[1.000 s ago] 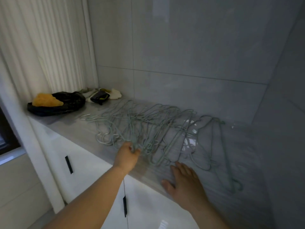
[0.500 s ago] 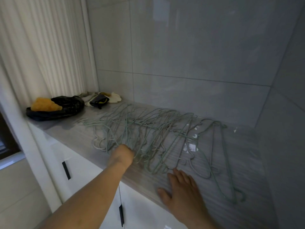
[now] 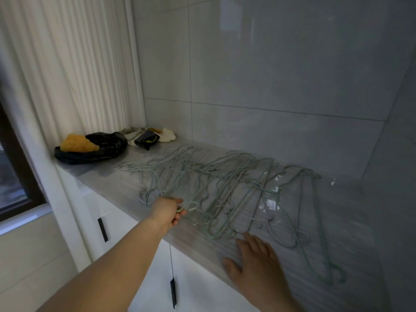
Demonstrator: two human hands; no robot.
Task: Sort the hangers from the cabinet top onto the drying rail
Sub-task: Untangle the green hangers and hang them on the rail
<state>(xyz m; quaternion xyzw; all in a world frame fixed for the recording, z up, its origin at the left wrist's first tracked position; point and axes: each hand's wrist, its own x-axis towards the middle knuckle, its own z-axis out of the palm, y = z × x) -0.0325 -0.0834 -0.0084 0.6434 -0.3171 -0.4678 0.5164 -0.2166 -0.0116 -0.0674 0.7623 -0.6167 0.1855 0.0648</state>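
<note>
Your L hand (image 3: 167, 208) pinches wire hangers (image 3: 216, 176) at the tangle's near-left edge. Your R hand (image 3: 256, 260) lies flat, fingers straight, on the cabinet top (image 3: 364, 221), just beside the pile.

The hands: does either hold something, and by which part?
The left hand grips a green hanger, fingers curled round its near end; hook or not, unclear. The right hand lies flat on the cabinet top, holding nothing.

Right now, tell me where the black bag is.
Head view: the black bag lies at the far left end of the cabinet top, below the curtain, left of the hangers.
</note>
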